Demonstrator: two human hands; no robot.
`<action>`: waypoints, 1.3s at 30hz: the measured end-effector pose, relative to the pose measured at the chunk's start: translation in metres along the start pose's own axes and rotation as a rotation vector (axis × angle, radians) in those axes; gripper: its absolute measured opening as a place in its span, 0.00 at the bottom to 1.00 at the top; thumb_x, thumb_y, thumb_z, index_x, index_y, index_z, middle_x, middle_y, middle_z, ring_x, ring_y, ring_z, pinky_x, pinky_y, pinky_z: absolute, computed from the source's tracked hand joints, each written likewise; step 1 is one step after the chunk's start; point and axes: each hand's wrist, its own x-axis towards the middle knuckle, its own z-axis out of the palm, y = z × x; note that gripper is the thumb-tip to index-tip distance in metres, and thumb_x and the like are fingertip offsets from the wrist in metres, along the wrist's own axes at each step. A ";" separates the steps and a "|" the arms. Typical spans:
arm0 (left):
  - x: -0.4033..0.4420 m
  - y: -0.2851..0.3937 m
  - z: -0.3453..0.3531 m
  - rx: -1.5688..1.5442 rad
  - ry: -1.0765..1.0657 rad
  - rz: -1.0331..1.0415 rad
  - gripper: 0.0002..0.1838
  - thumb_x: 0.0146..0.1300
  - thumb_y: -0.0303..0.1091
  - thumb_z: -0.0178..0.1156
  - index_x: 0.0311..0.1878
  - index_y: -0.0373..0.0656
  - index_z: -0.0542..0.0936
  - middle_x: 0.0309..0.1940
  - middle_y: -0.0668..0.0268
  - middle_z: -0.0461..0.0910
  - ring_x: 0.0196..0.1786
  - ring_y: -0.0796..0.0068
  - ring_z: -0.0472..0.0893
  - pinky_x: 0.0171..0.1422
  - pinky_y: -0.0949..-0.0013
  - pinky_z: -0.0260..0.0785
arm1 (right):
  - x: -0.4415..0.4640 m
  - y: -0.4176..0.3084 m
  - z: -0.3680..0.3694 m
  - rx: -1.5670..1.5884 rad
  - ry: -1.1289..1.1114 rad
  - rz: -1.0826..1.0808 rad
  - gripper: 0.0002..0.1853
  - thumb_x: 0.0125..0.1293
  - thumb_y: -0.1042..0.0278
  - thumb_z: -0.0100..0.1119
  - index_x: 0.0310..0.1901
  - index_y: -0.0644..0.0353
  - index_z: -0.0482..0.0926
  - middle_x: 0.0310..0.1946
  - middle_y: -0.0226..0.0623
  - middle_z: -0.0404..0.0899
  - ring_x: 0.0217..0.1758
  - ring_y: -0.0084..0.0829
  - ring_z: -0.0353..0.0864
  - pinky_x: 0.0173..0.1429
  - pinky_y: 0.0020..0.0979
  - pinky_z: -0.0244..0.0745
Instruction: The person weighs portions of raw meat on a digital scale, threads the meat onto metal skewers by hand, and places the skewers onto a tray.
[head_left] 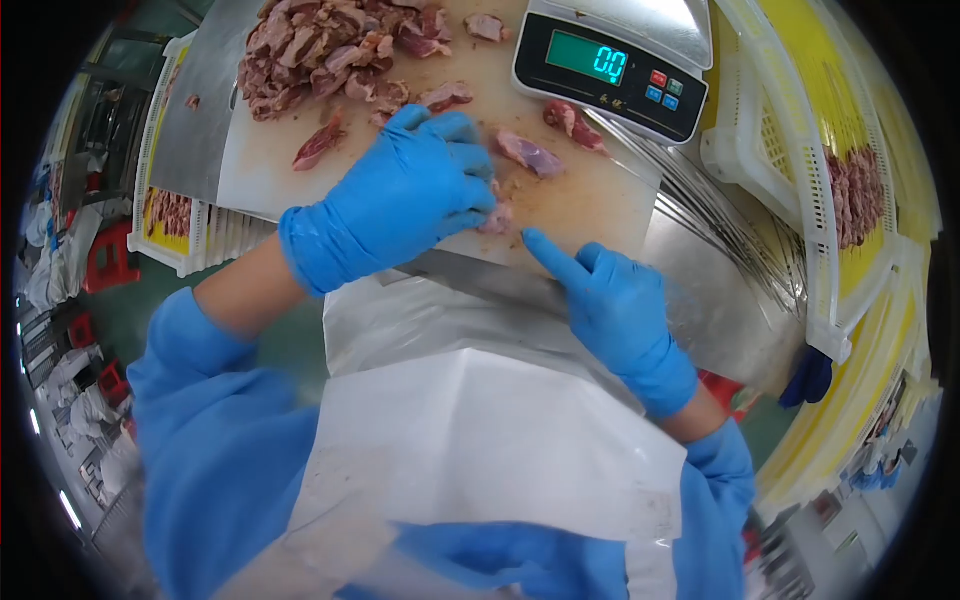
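My left hand (405,195), in a blue glove, rests on the white cutting board (600,205) with its fingers bent over a small piece of raw meat (497,218). My right hand (615,305), also gloved in blue, is at the board's near edge. Its index finger points at that piece, slightly apart from it, and the other fingers are curled; what they hold, if anything, is hidden. Loose meat strips lie around the hands, among them a pinkish strip (530,153) and a darker red one (575,127). A large meat pile (315,55) sits beyond my left hand.
A digital scale (610,75) showing 0.0 stands at the board's far right. Thin metal skewers (715,215) lie on the steel surface to the right. Yellow-lined white trays (835,290) with skewered meat (857,197) are at far right; another tray (185,240) is at left.
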 end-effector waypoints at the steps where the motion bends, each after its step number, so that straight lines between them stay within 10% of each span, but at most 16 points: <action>1: 0.003 -0.002 -0.004 -0.080 -0.066 -0.072 0.07 0.52 0.41 0.64 0.34 0.57 0.83 0.40 0.77 0.78 0.52 0.69 0.71 0.57 0.60 0.57 | -0.005 0.005 -0.005 -0.005 0.004 0.003 0.36 0.50 0.80 0.50 0.63 0.40 0.70 0.23 0.35 0.69 0.20 0.33 0.72 0.25 0.34 0.70; 8: 0.042 -0.009 0.005 0.075 0.235 -0.034 0.07 0.51 0.42 0.64 0.34 0.57 0.82 0.38 0.76 0.77 0.51 0.68 0.71 0.57 0.60 0.57 | -0.088 0.036 -0.042 0.069 0.075 0.309 0.34 0.45 0.83 0.52 0.58 0.43 0.76 0.20 0.34 0.67 0.19 0.33 0.69 0.25 0.32 0.67; 39: 0.075 -0.022 -0.004 0.079 0.043 -0.024 0.11 0.49 0.40 0.65 0.37 0.52 0.81 0.40 0.70 0.76 0.49 0.68 0.72 0.57 0.61 0.60 | -0.002 0.041 -0.012 0.003 0.053 0.092 0.34 0.49 0.77 0.53 0.61 0.37 0.71 0.21 0.32 0.70 0.20 0.34 0.72 0.24 0.34 0.69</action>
